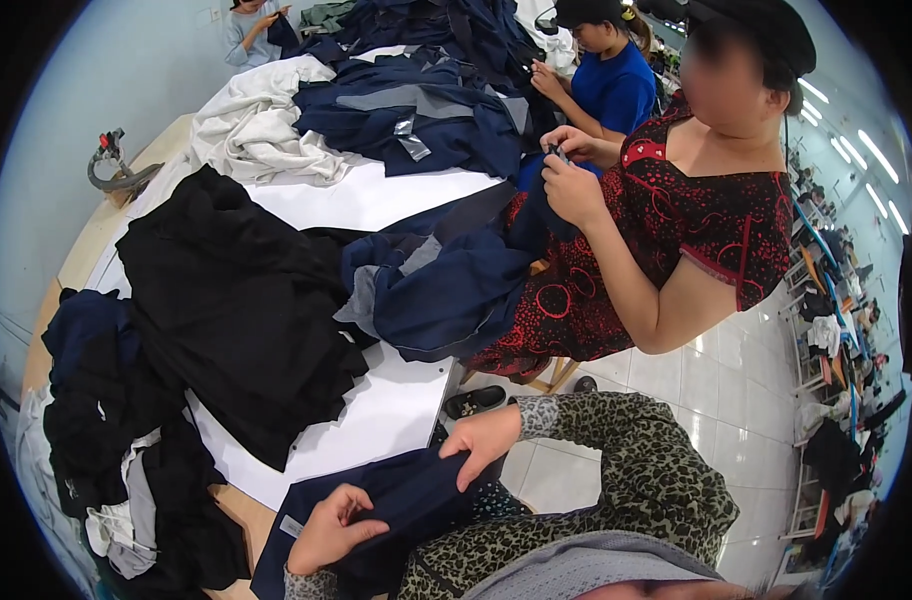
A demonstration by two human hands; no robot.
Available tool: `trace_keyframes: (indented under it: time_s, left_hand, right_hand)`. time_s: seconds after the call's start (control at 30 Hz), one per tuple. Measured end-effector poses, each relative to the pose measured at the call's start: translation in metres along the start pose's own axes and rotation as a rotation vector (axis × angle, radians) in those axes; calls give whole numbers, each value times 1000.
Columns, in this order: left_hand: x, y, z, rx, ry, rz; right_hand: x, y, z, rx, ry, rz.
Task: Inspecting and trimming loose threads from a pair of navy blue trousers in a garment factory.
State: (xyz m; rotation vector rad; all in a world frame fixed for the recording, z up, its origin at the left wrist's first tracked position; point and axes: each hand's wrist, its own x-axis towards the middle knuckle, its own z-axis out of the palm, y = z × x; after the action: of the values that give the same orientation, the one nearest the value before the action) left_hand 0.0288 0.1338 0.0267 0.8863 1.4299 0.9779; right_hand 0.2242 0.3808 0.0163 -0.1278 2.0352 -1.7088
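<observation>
A navy garment (401,500) lies across the table's near edge and my lap, with a small pale label close to my left hand. My left hand (331,525) is curled at the garment's left part, thumb over the cloth and fingers bent. Further right, my right hand (481,440) grips the cloth's upper edge between thumb and fingers, the fingertips partly hidden. Just past my hands, a black garment (241,310) is spread on the white table top (416,395).
Dark clothes with white pieces (136,470) are heaped at left. Navy garments (426,110) and white cloth (266,120) pile at the far end. A co-worker in a red-patterned dress (666,220) stands at right, handling navy cloth; two more people work beyond. A tape dispenser (116,170) sits far left.
</observation>
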Motion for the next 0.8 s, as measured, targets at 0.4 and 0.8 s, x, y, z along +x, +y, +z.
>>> trace_keyframes:
  time_s: [0.4, 0.8]
  left_hand:
    - [46, 13, 40, 334, 135, 63]
    - [54, 7, 77, -201, 233, 165]
  right_hand:
    - [12, 18, 16, -762, 895, -325]
    - [43, 22, 67, 1414, 839, -113]
